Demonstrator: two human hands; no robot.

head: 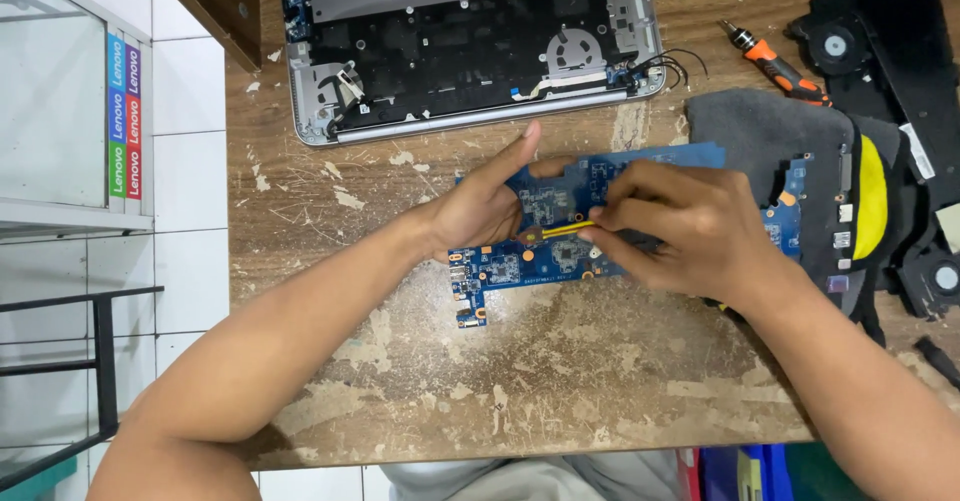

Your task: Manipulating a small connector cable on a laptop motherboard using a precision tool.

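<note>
The laptop shell [470, 51] lies gutted at the far side, and its blue circuit board [560, 231] is already out on the worn surface [560, 381]. Left hand [485, 206] steadies the board, fingers loose; right hand [680, 226] pinches a yellow-tipped tool [560, 229] against it.

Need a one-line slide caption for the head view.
Left hand steadies a blue circuit board on a worn wooden table while the right hand applies a yellow tool.
</note>
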